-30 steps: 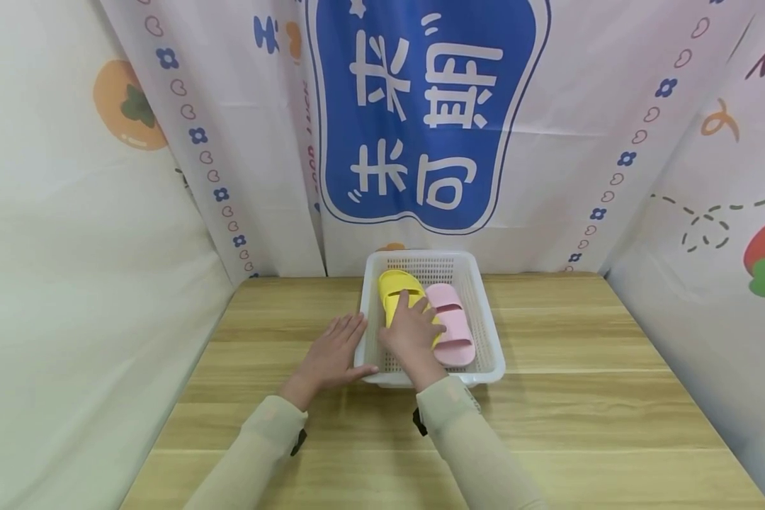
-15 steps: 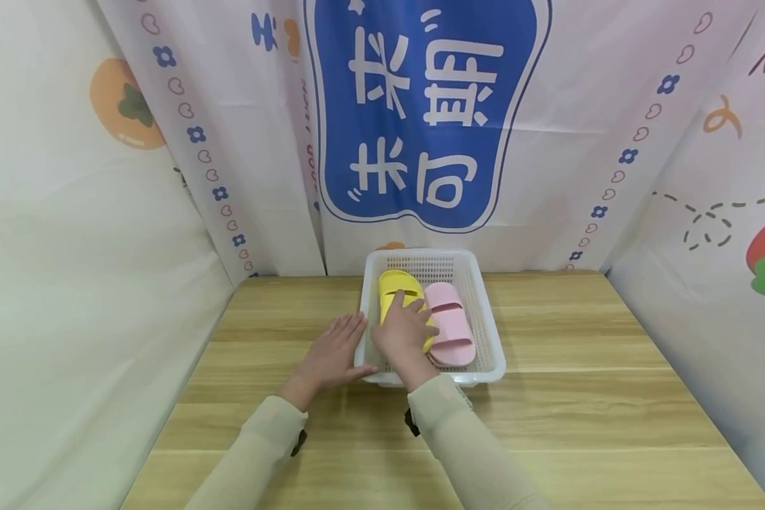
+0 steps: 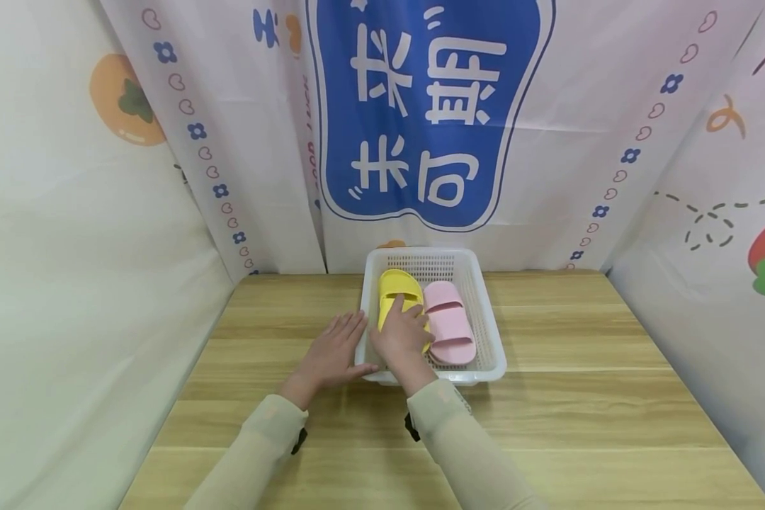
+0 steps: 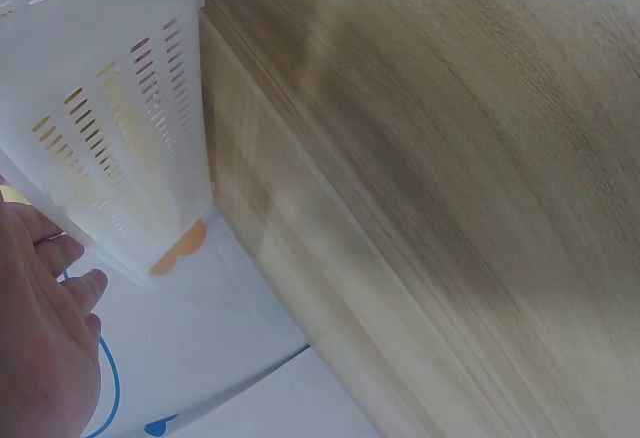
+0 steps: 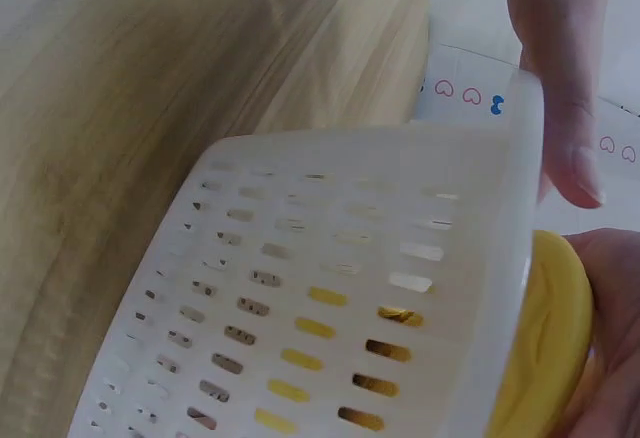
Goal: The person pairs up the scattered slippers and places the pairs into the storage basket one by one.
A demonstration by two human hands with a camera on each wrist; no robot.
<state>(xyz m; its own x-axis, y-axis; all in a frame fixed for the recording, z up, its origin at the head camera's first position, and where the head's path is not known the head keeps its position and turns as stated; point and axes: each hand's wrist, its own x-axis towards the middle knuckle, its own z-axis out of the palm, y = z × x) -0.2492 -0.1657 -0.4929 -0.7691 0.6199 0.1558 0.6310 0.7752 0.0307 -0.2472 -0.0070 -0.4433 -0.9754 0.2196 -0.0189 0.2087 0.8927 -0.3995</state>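
Note:
A white plastic basket (image 3: 496, 347) with slotted walls stands at the back middle of the table. In it, a yellow slipper (image 3: 400, 281) lies on the left and a pink slipper (image 3: 450, 324) on the right, side by side. My right hand (image 3: 403, 338) rests on the yellow slipper with fingers spread, covering its near part. In the right wrist view the yellow slipper's edge (image 5: 550, 333) shows beside my palm. My left hand (image 3: 331, 354) lies along the basket's left rim, fingers straight and thumb at the near left corner. The left wrist view shows its fingers at the rim.
The wood-grain table (image 3: 567, 411) reaches toward me and to both sides of the basket. A printed cloth (image 3: 548, 177) hangs right behind the basket, and cloth walls stand on the left and right.
My right hand has shifted slightly left and the yellow slipper with it, uncovering more of the pink slipper. My left hand has stayed at the basket rim.

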